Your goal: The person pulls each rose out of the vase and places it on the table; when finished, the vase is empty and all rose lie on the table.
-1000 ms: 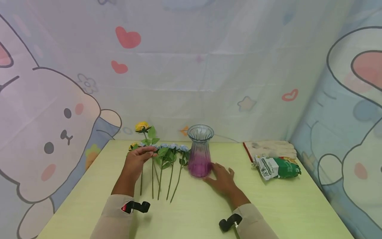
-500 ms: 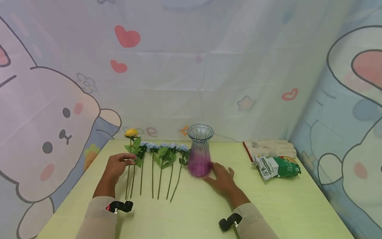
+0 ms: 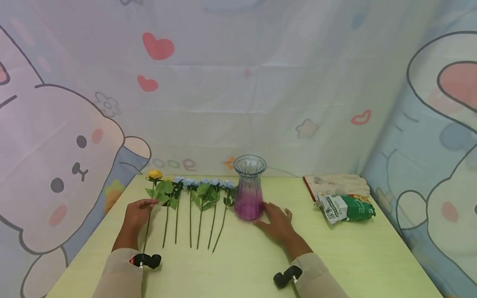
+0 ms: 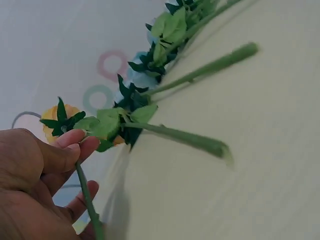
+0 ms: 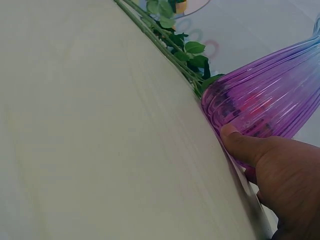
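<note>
In the head view my left hand (image 3: 137, 215) pinches the stem of a yellow artificial rose (image 3: 154, 175) at the left end of a row of flowers. The left wrist view shows thumb and fingertips meeting on its green stem (image 4: 86, 190), just under the bloom. To the right lie another yellow rose (image 3: 166, 187) and several blue roses (image 3: 190, 182), leafy, stems pointing toward me. A ribbed glass vase (image 3: 249, 194), bluish above and purple below, stands upright past the row. My right hand (image 3: 277, 223) holds its base from the right, thumb against the purple glass (image 5: 280, 107).
A pale glove (image 3: 340, 184) with a red cuff edge lies at the back right of the table (image 3: 238, 269). In front of it, partly over it, is a green and white packet (image 3: 348, 209). A printed cloth (image 3: 223, 91) hangs behind the table.
My left hand has carried the yellow rose leftward and down, from above the blue flowers to the row's left end. The right hand and the vase have stayed put.
</note>
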A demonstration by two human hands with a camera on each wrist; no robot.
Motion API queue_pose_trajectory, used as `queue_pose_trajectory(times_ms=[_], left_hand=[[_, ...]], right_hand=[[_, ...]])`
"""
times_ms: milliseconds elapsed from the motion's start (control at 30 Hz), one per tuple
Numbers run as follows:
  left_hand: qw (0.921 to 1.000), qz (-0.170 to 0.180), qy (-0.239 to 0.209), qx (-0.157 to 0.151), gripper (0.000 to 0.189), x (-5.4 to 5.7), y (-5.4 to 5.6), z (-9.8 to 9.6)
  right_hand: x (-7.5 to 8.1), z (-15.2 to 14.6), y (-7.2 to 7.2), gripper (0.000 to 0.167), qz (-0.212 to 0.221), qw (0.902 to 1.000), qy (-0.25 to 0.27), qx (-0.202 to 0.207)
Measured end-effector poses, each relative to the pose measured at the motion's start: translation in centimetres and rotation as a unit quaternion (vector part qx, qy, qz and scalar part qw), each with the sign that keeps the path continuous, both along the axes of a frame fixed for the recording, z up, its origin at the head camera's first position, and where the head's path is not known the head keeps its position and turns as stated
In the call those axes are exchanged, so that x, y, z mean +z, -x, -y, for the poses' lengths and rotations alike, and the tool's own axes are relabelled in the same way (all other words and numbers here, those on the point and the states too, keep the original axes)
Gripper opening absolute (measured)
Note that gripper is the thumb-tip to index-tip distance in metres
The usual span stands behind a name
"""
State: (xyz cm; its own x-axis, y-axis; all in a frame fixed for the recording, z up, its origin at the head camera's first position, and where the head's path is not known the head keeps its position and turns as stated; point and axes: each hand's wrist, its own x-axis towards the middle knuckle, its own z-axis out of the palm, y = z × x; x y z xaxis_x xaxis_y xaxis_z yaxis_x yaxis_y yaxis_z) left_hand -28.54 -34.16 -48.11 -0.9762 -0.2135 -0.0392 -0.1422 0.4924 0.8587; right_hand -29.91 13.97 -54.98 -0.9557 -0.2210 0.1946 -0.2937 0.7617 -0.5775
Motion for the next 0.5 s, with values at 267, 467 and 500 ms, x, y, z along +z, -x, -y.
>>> queue_pose_trajectory(times_ms=[267,467,500], left_hand=[[0.9993,-0.008,0.036,0.009,0.039,-2.5,0.5,0.7],[0.9952,-0.017,0.093,0.023,0.039,-3.2,0.6,0.7],[0.9942,-0.022,0.102,0.024,0.039,-3.3,0.6,0.6]], right_hand=[[0.0,0.0,-0.1,0.08,-0.002,1.0,0.003,0.001],[0.1,0.1,-0.1,0.08,-0.001,1.0,0.005,0.001],[0.1,0.1,-0.1,0.08,0.0,1.0,0.005,0.002]])
